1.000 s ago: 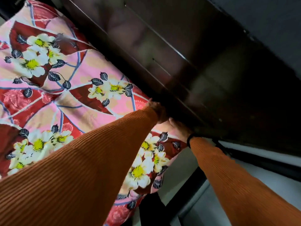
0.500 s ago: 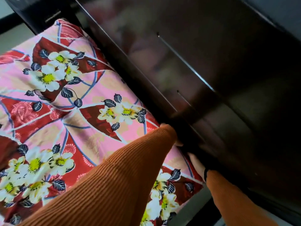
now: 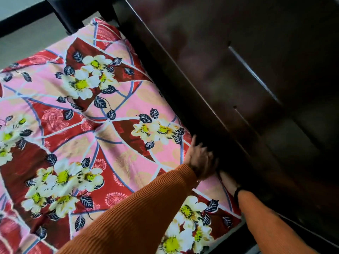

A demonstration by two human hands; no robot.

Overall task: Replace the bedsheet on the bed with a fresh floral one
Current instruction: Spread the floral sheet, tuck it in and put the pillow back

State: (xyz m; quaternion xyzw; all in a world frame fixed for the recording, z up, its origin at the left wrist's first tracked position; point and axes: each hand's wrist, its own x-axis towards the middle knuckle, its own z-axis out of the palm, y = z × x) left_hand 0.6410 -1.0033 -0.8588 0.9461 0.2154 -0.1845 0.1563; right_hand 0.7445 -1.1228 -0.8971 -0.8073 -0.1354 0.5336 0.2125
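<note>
- The floral sheet (image 3: pixel 102 136) is lying spread across the mattress, its pink and red panels and white flowers covering the whole top as far as the view reaches.
- Nearest the camera, two arms in ribbed orange sleeves are reaching toward the bed's right-hand edge.
- The left hand (image 3: pixel 200 158) is resting at that edge with fingers partly spread and curling down into the dark gap; whether it is pinching cloth there is not clear.
- The right hand (image 3: pixel 229 182) is pushing deeper into the same gap beside a dark wrist band (image 3: pixel 236 192); its fingers are hidden in shadow, so its grip cannot be told.
- Judging by the pose, the person is tucking the sheet's side down between mattress and the dark wooden panel (image 3: pixel 256 88).
- The risk from here: a hard push into the narrow gap could be dragging the sheet sideways, raising wrinkles across the top or pulling the far corner loose; fingers could also be getting pinched against the wood.
- The sheet's surface is lying mostly flat, with soft folds near the far corner (image 3: pixel 102 28).
- Beyond, the glossy panel is running alongside the bed, and a dark bed frame post (image 3: pixel 73 13) is standing at the far end.
- A pale grey floor (image 3: pixel 27 41) is showing past the far-left edge.
</note>
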